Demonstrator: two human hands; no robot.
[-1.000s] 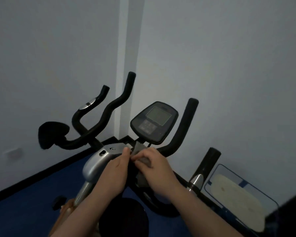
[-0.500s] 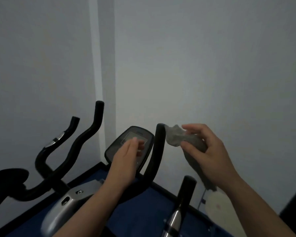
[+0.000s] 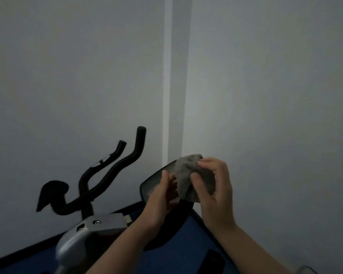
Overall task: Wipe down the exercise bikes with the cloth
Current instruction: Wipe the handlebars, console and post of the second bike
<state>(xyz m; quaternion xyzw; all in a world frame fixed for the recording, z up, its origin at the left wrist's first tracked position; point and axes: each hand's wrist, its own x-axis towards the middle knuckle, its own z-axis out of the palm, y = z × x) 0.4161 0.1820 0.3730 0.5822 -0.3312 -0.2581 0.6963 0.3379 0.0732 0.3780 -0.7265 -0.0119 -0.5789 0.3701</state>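
Right now the grey cloth (image 3: 192, 177) is bunched up against the bike's console (image 3: 156, 179), gripped by the right hand (image 3: 214, 186) with fingers and thumb curled round it. Beside it the left hand (image 3: 162, 194) touches the cloth's lower edge, though I cannot tell whether its fingers pinch it; black handlebars (image 3: 107, 175) rise to the left against the pale wall (image 3: 67, 76).

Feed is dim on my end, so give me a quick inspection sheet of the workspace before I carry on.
Surface: blue floor with a dark edge strip along the walls.
Job's things: grey cloth bunched in front of the bike console; black handlebars to the left.
Clutter: nothing seen.
Grippers: right hand grips the cloth; left hand at the cloth's lower edge, grip unclear.
Cables: nothing seen.
Surroundings: plain pale walls meeting at a corner.
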